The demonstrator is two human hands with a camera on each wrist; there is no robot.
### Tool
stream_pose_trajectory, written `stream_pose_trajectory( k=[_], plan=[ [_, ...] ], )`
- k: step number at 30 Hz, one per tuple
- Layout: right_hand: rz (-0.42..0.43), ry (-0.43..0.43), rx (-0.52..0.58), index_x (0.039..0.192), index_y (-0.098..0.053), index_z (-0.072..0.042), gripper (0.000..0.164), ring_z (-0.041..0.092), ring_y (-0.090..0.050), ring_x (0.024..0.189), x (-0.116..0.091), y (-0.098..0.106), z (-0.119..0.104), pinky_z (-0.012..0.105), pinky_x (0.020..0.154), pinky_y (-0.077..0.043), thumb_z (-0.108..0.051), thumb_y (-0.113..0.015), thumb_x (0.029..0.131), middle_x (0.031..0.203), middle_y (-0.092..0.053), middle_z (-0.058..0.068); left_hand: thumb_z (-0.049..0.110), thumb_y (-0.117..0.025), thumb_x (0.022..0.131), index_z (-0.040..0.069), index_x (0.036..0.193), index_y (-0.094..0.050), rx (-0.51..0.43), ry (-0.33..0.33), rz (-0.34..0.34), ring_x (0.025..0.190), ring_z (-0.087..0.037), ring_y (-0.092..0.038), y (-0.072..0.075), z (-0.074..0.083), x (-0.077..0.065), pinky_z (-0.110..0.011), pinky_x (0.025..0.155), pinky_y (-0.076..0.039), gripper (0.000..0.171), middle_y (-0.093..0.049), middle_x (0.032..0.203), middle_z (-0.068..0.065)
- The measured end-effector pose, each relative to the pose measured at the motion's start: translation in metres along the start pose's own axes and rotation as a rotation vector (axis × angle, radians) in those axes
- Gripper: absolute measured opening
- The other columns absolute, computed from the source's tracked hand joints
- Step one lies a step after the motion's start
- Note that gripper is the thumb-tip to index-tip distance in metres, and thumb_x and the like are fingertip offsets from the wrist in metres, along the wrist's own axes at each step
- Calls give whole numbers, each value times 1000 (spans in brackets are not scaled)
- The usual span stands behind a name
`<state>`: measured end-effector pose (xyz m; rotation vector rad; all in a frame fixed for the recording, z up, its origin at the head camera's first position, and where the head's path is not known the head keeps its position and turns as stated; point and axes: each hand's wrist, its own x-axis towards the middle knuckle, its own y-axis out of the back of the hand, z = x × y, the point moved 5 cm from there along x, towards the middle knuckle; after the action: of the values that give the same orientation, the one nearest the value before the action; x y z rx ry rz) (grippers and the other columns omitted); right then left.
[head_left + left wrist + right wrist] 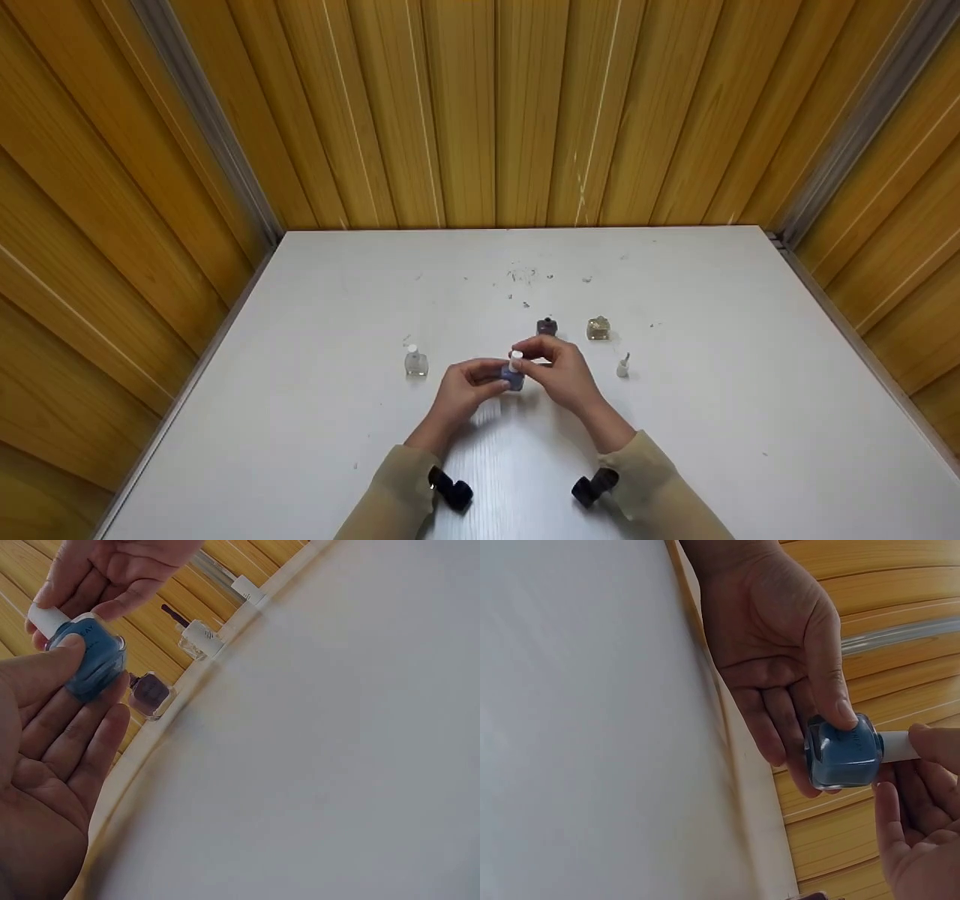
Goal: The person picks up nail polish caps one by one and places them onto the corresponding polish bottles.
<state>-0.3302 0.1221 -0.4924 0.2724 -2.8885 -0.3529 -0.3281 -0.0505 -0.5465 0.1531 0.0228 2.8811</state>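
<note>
A blue nail polish bottle (pixel 513 379) is between both hands, tilted in the left wrist view. My left hand (pixel 463 391) grips its glass body, thumb on the front and fingers behind. My right hand (pixel 561 371) pinches its white cap (pixel 898 746), which sits at the bottle's neck. Just beyond the right hand stands a dark purple polish bottle (pixel 547 327), its neck uncapped. An uncapped gold glitter bottle (pixel 598 328) stands to its right. Nearer on that side, a white brush cap (pixel 623 367) stands with its brush pointing up.
Left of the hands stands a clear polish bottle (pixel 416 363) with a white cap on. Dark specks and smudges mark the white table (pixel 337 300) toward its far side. Wood-look panel walls (pixel 465 112) enclose the table at the back and sides.
</note>
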Motion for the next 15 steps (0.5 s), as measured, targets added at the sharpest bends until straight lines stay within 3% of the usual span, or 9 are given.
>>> stream_pose_trajectory(
  k=[3,6,11,15],
  plan=[
    [36,-29,-4,103,-74,-3,21,8,-66,91,0,1,2,20,79,-54,-10,-83,86,103,-74,15,-1,-76,89,-6,121,-71,-9,-14,-9,107,-21,-75,-1,0,0,-25,88,-61,33,-75,117,-21],
    [30,-20,-3,107,-73,-3,23,10,-66,95,0,1,2,23,85,-54,-11,-82,88,106,-74,15,0,-76,89,-5,121,-71,-9,-9,-10,107,-20,-75,-1,-1,0,-26,90,-61,33,-76,117,-21],
    [-53,37,25,124,-69,4,30,17,-67,112,1,0,1,26,98,-54,-6,-71,95,121,-74,18,2,-77,89,-5,122,-71,-1,13,1,108,-23,-75,0,-1,0,-26,90,-61,34,-76,117,-21],
    [-102,60,44,125,-69,4,30,15,-67,114,0,-1,0,19,94,-55,-1,-66,96,122,-73,21,3,-77,90,-4,123,-70,12,23,9,109,-25,-75,0,-1,0,-26,91,-61,34,-76,117,-20]
  ],
)
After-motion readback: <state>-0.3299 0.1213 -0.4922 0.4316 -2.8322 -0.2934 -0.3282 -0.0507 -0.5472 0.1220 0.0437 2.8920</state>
